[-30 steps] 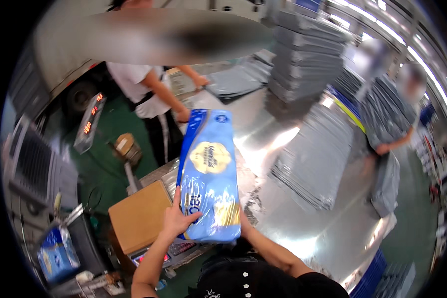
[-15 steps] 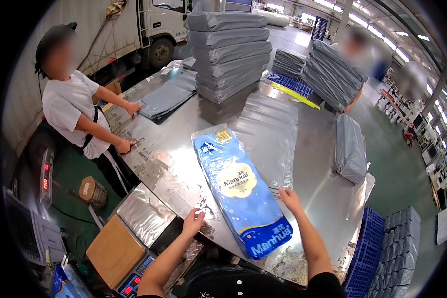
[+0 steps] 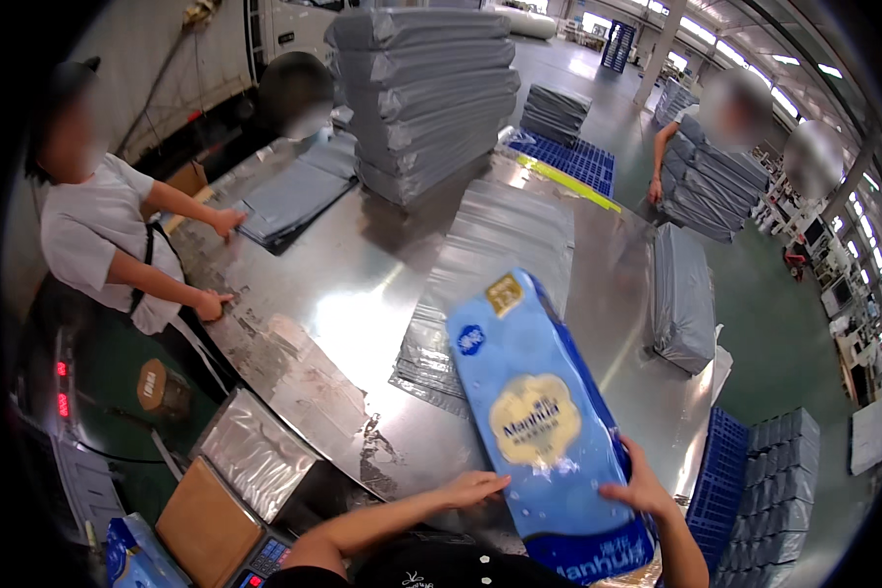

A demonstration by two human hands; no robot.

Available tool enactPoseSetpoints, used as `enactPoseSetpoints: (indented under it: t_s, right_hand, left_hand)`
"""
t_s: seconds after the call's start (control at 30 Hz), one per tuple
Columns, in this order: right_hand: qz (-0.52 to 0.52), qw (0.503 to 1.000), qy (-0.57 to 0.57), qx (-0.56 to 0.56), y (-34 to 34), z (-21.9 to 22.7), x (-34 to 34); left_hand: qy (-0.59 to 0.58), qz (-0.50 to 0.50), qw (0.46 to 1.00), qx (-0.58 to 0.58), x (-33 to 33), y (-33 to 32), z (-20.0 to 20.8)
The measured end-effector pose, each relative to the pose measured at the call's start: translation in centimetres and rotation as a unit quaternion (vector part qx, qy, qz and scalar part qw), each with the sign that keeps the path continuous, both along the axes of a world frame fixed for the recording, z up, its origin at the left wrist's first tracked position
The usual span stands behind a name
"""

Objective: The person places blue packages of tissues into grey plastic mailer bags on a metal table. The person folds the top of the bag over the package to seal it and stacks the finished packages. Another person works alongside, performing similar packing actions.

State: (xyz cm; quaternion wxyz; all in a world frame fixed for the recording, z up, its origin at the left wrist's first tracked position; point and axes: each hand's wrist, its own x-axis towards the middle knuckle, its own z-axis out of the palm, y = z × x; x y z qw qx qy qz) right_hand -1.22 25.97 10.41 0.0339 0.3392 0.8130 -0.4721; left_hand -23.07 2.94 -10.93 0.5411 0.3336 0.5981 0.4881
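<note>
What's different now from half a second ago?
The big blue package shifted right across the flat grey bags; the right hand now grips its right edge, the left hand is at its left. A carried grey bundle moved right too. The tall grey stack stayed.

- There was room to reach over the shiny table [image 3: 299, 279], left of the flat gray bags [image 3: 495, 235].
- The big blue pack [image 3: 544, 426] blocked the near side.
- A tall gray stack [image 3: 421, 108] blocked the far side.
</note>
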Motion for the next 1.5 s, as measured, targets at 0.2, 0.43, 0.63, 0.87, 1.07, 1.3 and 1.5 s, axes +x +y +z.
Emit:
enactPoseSetpoints:
  t_s: [0.2, 0.43, 0.63, 0.87, 1.07, 1.3, 1.5]
  right_hand:
    - [-0.099, 0.950, -0.136, 0.261, -3.9, -5.8, -0.5]
    - [-0.051, 0.912, -0.226, 0.338, -4.1, -3.2, -8.1]
    - [-0.078, 0.990, -0.038, 0.107, 0.7, -0.9, -2.9]
    - [-0.162, 0.862, 0.041, -0.479, 0.2, -13.3, 2.2]
    - [-0.199, 0.796, 0.070, -0.568, 1.0, -16.9, -1.1]
    - [-0.237, 0.800, 0.229, -0.500, 5.8, -16.7, -8.6]
    - [-0.257, 0.951, 0.172, -0.024, 8.8, -28.6, -18.5]
  left_hand:
    - [0.496, 0.173, 0.850, 0.043, -17.8, 6.9, -1.9]
    - [0.770, -0.146, 0.618, -0.062, -30.0, 16.0, -3.0]
    - [0.753, -0.121, 0.646, 0.033, -31.9, 18.9, 0.3]
    - [0.668, -0.019, 0.717, 0.200, -33.0, 21.0, 5.4]
    - [0.720, -0.144, 0.665, 0.134, -34.6, 14.7, 7.5]
    - [0.676, -0.003, 0.725, 0.134, -34.1, 19.3, 2.8]
    - [0.522, 0.169, 0.830, 0.100, -36.8, 27.6, -0.8]
